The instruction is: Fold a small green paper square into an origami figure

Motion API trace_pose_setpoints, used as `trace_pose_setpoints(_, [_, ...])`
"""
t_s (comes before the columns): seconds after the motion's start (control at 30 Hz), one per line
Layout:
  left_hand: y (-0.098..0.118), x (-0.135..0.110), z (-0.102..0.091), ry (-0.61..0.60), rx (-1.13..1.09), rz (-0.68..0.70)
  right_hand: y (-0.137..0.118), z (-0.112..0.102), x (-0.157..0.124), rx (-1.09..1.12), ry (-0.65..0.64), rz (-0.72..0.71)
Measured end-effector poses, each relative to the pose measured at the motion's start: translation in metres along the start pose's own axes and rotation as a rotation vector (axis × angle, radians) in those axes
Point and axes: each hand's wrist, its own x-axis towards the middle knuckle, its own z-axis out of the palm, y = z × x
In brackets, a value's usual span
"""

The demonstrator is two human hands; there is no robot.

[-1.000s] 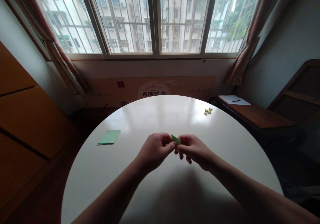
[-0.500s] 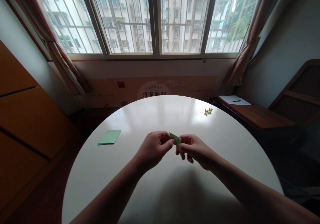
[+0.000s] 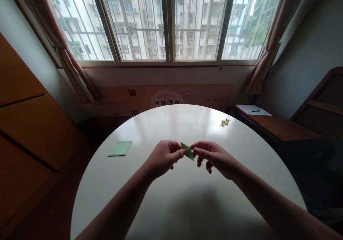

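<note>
A small folded green paper (image 3: 188,152), shaped like a narrow diamond with pointed ends, is pinched at its left side between the thumb and fingers of my left hand (image 3: 167,158). It is tilted above the table, one point up to the left and the other down to the right. My right hand (image 3: 214,157) is just right of the paper, its fingers curved and apart. The right thumb and forefinger tips come very close to the paper's edge; whether they touch it I cannot tell.
On the round white table (image 3: 166,122) lies a stack of light green paper squares (image 3: 120,148) at the left. Small yellow folded paper pieces (image 3: 225,122) lie at the back right. A wooden side table (image 3: 284,127) beyond holds a white sheet (image 3: 249,109) with a pen.
My right hand has loosened from the green paper and shifted slightly right. More of the paper's diamond shape and its lower point now show. My left hand keeps its pinch.
</note>
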Motion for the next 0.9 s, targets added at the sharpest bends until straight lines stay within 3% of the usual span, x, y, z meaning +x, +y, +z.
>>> trace_pose_setpoints(0.17, [0.004, -0.003, 0.002, -0.083, 0.000, -0.031, 0.005, 0.005, 0.000, -0.019, -0.007, 0.005])
trace_pose_setpoints(0.47, [0.001, -0.004, 0.006, -0.018, 0.069, 0.072, 0.003, 0.016, -0.002, -0.022, -0.021, -0.010])
trace_pose_setpoints(0.9, [0.003, -0.003, 0.003, -0.021, 0.021, 0.047, 0.006, 0.019, -0.004, 0.165, 0.018, 0.006])
